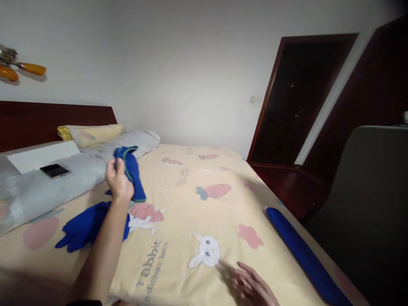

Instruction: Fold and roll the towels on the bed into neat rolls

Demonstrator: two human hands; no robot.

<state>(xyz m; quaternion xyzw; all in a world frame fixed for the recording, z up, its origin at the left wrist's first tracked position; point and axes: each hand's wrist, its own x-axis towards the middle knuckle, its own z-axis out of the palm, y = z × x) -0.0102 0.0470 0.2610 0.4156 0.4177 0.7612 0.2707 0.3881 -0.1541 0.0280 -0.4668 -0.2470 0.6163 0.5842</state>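
My left hand (118, 178) is raised above the bed, its fingers closed on a blue cloth glove (135, 180) with green edging, which hangs down on the right of the hand. Under my left forearm, a second blue glove (81, 227) lies flat on the patterned bedsheet (178, 204), its fingers spread toward the left and part of it hidden by the arm. Low in the view, my right hand (251, 282) hovers over the sheet near the printed rabbit head. Its fingers are apart and nothing is in them.
A long blue roll-like object (302, 250) lies along the bed's right edge. On the grey bedding (89, 170) at left rest a phone (55, 171) and a white box (44, 155). Behind are a yellow pillow (98, 135) and headboard (57, 117). A dark chair back (366, 195) stands at right.
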